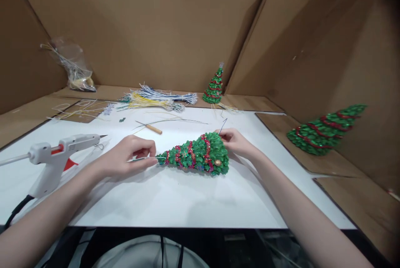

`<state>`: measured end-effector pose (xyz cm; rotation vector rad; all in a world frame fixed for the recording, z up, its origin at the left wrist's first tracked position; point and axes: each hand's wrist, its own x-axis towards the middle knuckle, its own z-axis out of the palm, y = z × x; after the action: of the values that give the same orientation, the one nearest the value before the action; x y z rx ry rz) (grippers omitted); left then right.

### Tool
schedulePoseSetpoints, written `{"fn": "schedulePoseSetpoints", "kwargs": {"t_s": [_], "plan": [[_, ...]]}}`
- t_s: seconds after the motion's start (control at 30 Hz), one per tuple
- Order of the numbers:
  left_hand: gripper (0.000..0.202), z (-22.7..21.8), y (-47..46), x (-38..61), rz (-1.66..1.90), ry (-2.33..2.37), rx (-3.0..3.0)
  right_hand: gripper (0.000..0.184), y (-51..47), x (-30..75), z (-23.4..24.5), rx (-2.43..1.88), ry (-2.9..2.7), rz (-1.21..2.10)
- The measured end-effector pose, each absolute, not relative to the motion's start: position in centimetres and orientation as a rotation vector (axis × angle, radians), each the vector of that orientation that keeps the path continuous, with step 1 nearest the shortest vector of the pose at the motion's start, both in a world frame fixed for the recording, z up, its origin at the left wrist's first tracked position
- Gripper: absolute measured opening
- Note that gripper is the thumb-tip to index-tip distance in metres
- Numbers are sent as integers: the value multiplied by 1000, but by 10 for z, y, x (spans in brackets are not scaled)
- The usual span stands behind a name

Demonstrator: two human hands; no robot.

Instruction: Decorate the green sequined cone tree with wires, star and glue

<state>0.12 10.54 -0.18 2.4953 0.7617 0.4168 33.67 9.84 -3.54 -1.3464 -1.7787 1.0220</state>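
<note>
A small green artificial Christmas tree [196, 153] with red garland lies on its side over the white table, tip to the left. At its tip, the fingers of my left hand [134, 155] are pinched on a thin pale wire [161, 158] running along the tip. My right hand [235, 141] grips the tree's wide base, its fingertips partly hidden behind the base. A short dark-blue wire [223, 125] sticks up beside those fingers. A gold ball ornament [217, 162] shows near the base.
A white hot glue gun [53, 157] stands at the left. Behind lie a wooden-handled awl [153, 128] and bundles of white and yellow wires [150, 102]. Two decorated trees, one upright [214, 87] and one leaning [323, 132], are by the cardboard walls. A plastic bag [76, 70] hangs back left.
</note>
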Motion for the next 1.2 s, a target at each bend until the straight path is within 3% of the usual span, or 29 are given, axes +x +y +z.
{"fn": "schedulePoseSetpoints", "kwargs": {"t_s": [0.47, 1.2], "plan": [[27, -6, 108, 4, 316, 736, 2494, 33, 107, 341, -46, -1272, -1818, 1002], [28, -6, 115, -1, 283, 803, 2557, 47, 91, 360, -14, -1248, -2047, 1042]]}}
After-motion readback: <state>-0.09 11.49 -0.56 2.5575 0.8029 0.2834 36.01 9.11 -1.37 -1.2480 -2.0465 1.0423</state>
